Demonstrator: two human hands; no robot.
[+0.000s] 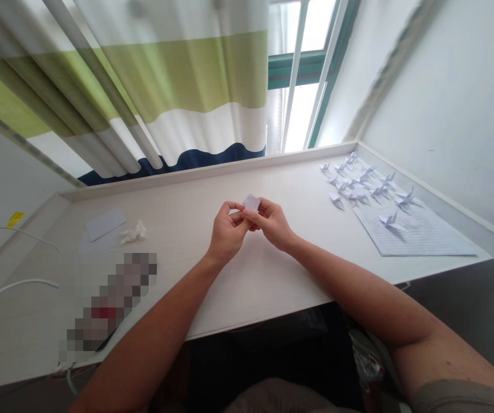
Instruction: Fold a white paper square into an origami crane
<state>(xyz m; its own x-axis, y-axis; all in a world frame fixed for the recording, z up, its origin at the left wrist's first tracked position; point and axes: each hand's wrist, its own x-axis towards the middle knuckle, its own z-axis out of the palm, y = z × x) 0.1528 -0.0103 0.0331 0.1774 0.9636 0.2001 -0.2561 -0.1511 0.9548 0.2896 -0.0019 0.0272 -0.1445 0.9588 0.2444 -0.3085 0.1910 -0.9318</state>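
Fingers (254,216) of the left hand (228,230) and right hand (276,225) pinch a small folded white paper (251,201) between them, above the middle of the bench (255,281). Folded paper cranes (365,176) cluster at the right, at least one on a written sheet (419,241); crumpled white tissue (133,232) lies left, beside loose paper (107,223).

1 head-worn camera: looks forward and down over desk (178,209) from its near edge; left hand (228,232), right hand (276,225) near, mid-frame; curtain (203,74), window (304,71) farther off.
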